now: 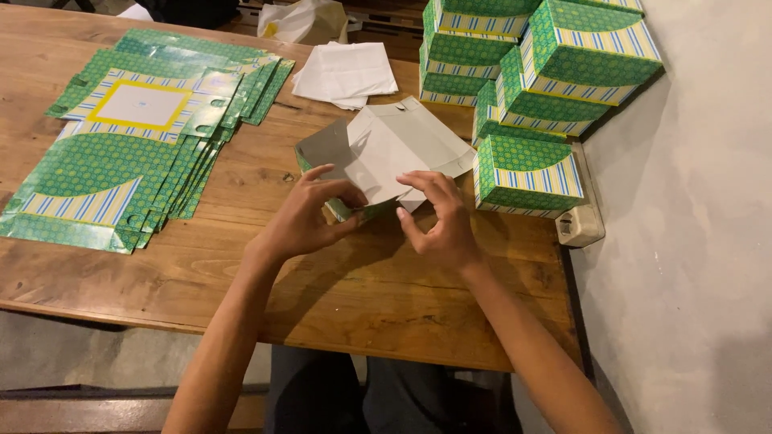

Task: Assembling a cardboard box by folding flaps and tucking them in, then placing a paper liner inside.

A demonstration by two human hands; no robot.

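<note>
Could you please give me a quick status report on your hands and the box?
Left hand and right hand both grip the half-folded box blank, grey side up. Flat blanks lie left, finished boxes stacked right. Nothing in the way.

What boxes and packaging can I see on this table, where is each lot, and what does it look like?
Half-folded carton: table middle, held by left hand and right hand; grey-white inside, green outside.
Flat cartons: left, overlapping pile; green, striped bands, yellow-framed white panel.
Finished boxes: right, stacked by the wall; green, striped edges.
White sheets: far middle, small pile.
</note>
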